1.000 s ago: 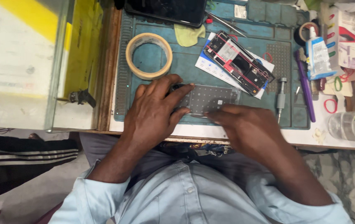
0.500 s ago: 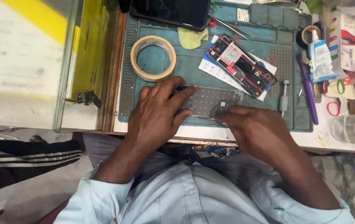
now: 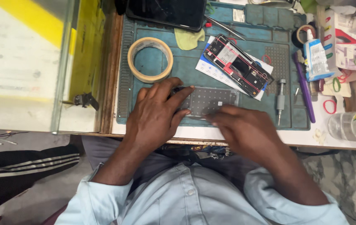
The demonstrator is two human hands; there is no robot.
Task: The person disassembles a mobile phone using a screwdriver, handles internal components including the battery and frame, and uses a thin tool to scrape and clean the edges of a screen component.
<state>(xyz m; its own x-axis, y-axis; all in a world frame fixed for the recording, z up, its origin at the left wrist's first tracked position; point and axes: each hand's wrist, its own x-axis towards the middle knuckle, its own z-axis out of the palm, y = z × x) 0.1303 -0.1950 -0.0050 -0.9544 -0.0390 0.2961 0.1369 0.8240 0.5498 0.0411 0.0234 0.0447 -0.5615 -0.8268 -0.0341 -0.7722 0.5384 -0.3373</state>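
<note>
White-and-red box point(image 3: 351, 50) at right edge beside blue-labelled glue bottle point(image 3: 316, 58). Grey dotted panel point(image 3: 211, 101) flat on teal mat point(image 3: 190, 62); left hand point(image 3: 157, 118) fingers spread pressing its edge, right hand point(image 3: 244, 131) blurred, grip cannot be told.

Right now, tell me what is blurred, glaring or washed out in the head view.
In the head view the right hand is smeared by motion blur, while the left hand and the grey dotted sheet under them stay fairly sharp; the glass panel at left is washed out by bright reflection; the dark phone screen carries faint glare; the blue mat is evenly lit.
</note>
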